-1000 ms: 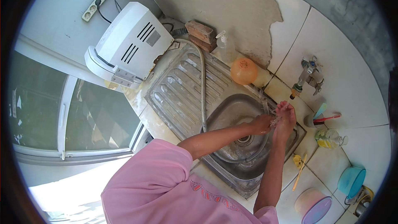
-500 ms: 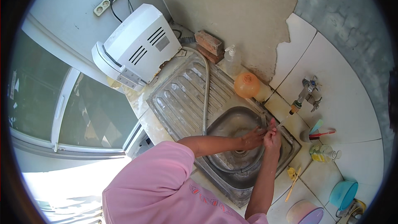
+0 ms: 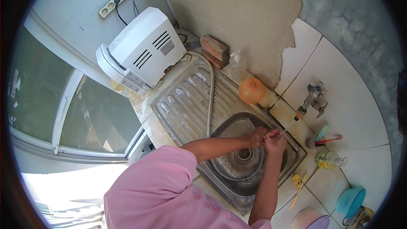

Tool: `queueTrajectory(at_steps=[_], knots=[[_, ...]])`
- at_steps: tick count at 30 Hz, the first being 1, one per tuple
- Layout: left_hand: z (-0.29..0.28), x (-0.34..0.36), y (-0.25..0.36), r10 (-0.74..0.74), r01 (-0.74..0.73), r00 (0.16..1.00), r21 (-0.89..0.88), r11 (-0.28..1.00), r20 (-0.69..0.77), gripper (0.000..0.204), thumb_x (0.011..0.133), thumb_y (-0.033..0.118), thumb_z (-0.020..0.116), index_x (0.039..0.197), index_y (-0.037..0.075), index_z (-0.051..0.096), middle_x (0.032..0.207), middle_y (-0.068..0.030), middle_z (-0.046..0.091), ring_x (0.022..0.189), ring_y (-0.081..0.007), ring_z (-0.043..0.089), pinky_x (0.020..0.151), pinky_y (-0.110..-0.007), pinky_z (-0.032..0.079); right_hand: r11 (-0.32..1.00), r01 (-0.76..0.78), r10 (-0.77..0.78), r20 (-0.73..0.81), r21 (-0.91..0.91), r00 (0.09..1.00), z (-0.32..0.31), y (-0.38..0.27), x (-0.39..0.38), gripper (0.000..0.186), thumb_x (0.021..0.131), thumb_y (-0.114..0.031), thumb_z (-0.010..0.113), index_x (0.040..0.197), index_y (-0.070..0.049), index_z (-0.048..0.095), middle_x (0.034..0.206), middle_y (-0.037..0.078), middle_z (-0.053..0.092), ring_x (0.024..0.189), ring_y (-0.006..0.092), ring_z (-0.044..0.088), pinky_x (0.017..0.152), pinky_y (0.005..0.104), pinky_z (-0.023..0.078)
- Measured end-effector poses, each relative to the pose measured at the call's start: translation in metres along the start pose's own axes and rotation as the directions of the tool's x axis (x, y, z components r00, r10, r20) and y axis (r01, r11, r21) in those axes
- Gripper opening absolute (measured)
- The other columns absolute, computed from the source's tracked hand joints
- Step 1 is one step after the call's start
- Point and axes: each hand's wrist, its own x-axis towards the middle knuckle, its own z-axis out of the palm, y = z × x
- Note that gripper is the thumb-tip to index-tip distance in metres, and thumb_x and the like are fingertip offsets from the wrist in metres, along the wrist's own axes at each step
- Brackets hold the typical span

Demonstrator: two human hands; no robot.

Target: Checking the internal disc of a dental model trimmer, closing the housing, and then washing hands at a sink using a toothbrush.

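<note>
Both my hands are close together over the steel sink (image 3: 222,168), in front of the tap (image 3: 313,99), which sends a thin stream of water down toward them. My right hand (image 3: 275,141) has its fingers curled inward, wet in the stream; whatever they may hold is hidden. My left hand (image 3: 257,137) is beside it, at its fingertips; its own fingers are shaded and partly covered, so their pose is unclear. Below the hands, the round drain (image 3: 244,154) shows in the basin floor.
A grey hose (image 3: 211,93) crosses the ribbed drainboard (image 3: 186,97). Behind the basin stand an orange round container (image 3: 252,91), a clear pump bottle (image 3: 237,64) and bricks (image 3: 214,47). To the right are a brush cup (image 3: 313,141), a soap bottle (image 3: 330,160) and a turquoise bowl (image 3: 351,201).
My hands have shifted slightly left and down, and the drain shows more fully. My left fingers, stretched toward the right hand before, are now drawn in. Water still runs.
</note>
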Motion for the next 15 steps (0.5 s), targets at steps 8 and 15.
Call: queueTrajectory(at_steps=[8, 15], knots=[[0.083, 0.095, -0.013, -0.156, 0.125, 0.987, -0.758, 0.641, 0.031, 0.014, 0.073, 0.014, 0.063, 0.084, 0.006, 0.064, 0.091, -0.0139, 0.063, 0.084, -0.0239, 0.06, 0.073, -0.033, 0.046, 0.892, 0.446, -0.414, 0.265, -0.073, 0.871, 0.035, -0.008, -0.026, 0.013, 0.092, -0.013, 0.048, 0.084, -0.003, 0.049, 0.079, 0.007, 0.054, 0.069, 0.017, 0.051, 0.065, 0.026, 0.045], [0.146, 0.001, -0.009, -0.115, 0.277, 0.959, -0.945, 0.174, 0.26, 0.011, 0.076, 0.016, 0.061, 0.081, 0.007, 0.063, 0.087, -0.0109, 0.063, 0.078, -0.02, 0.06, 0.069, -0.031, 0.046, 0.522, 0.726, -0.528, 0.498, -0.449, 0.688, 0.043, 0.007, -0.117, 0.021, 0.094, -0.017, 0.045, 0.083, -0.003, 0.056, 0.081, 0.006, 0.057, 0.073, 0.0167, 0.053, 0.072, 0.0288, 0.043]])
